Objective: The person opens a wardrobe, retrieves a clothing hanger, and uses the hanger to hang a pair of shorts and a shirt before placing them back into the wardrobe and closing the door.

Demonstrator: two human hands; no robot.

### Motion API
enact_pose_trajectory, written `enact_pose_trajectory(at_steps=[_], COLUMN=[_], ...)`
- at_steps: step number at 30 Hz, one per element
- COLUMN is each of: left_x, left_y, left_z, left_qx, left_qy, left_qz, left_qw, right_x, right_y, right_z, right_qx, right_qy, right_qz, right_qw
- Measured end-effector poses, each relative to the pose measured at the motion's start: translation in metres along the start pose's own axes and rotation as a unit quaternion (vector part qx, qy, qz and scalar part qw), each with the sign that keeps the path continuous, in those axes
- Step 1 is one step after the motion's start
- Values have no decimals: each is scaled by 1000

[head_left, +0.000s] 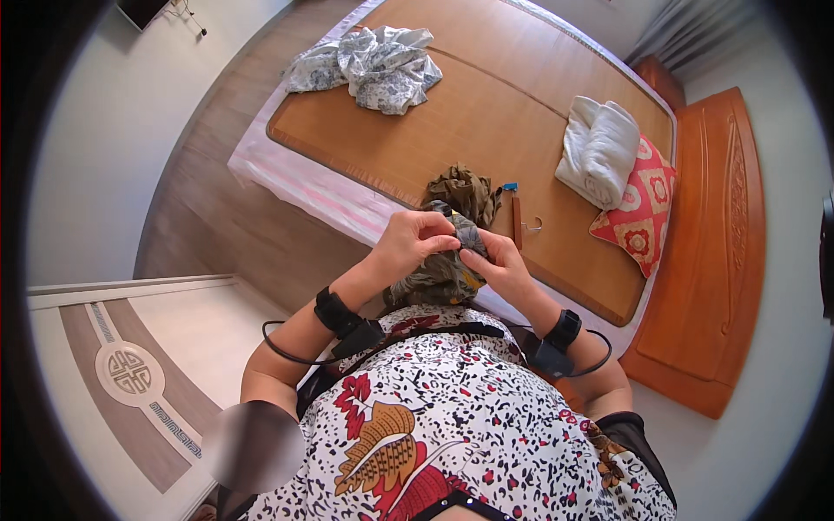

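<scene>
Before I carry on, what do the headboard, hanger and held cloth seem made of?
Headboard: probably varnished wood, glossy and carved. Hanger: brown, perhaps wood or plastic; shiny hook, likely metal. Held cloth: thin matte fabric, softly creased; fibre unclear.

The garment [432, 282] in your grasp is of dark grey-green colour, with a few yellow patches in its pattern. Your top [452, 408] is white with many small black and red marks — and it has also large leaves in brown and red. Before you, the mat [486, 95] is golden brown, the sheet [300, 193] is pink and white, the crumpled cloth [391, 69] is white with grey-blue print, and the pillow [637, 217] is red with cream medallions.
</scene>
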State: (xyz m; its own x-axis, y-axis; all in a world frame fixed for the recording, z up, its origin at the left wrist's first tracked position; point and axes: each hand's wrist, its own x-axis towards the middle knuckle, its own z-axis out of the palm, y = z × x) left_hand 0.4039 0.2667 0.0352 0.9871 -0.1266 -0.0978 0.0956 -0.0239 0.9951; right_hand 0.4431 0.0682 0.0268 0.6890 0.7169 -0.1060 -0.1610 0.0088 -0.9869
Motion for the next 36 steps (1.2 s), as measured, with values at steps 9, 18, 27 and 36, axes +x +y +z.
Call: enact_pose_trajectory(at_steps=[9,18,27,36], left_x=[5,22,52,34], left_y=[2,-5,-40,10], left_z=[20,31,-11,8], left_qx=[143,355,328,-64], left_qy=[-24,61,178,-18], left_qz=[79,159,165,102], left_qw=[986,919,913,993], right_x=[-19,-37,-58,-41], right_y=[9,12,17,-7], right_z=[-1,-2,-20,-46], right_qx=[14,87,20,-63], right_qy=[64,127,63,69], right_qz=[52,64,65,77], right_qw=[996,986,996,993])
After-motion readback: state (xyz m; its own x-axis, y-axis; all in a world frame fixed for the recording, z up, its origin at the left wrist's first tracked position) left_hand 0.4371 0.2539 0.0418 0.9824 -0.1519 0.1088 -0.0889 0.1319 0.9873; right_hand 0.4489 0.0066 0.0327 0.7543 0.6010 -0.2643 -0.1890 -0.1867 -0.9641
